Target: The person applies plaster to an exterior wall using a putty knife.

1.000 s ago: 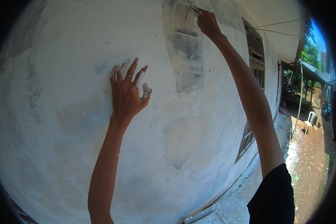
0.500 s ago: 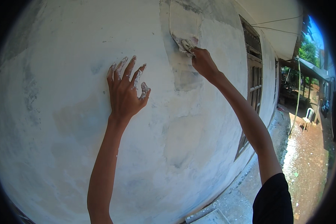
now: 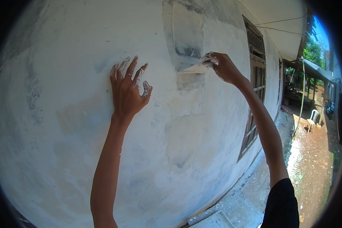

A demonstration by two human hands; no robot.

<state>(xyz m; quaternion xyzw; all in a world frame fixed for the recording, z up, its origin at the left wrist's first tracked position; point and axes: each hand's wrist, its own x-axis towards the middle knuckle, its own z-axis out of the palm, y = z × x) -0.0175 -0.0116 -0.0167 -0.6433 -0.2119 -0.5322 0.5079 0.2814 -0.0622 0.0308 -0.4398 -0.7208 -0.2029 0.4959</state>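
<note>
A pale, patchy plastered wall fills most of the view. My left hand rests against it with fingers spread, white paste smeared on the fingertips and thumb. Up and to the right, my right hand grips a putty knife coated in pale filler. Its wide blade points left and meets the wall across a rectangular patch of smoothed filler, with a dark grey band just above the blade. The knife's handle is mostly hidden in my fingers.
A brown wooden window is set in the wall, right of my right hand. Farther right are a white plastic chair, a thin pole and a roofed shelter. Below lies a concrete ledge.
My right hand has moved right and slightly down, and the putty knife has turned so its blade points left. Dark grey now shows on the patch. My left hand has barely moved.
</note>
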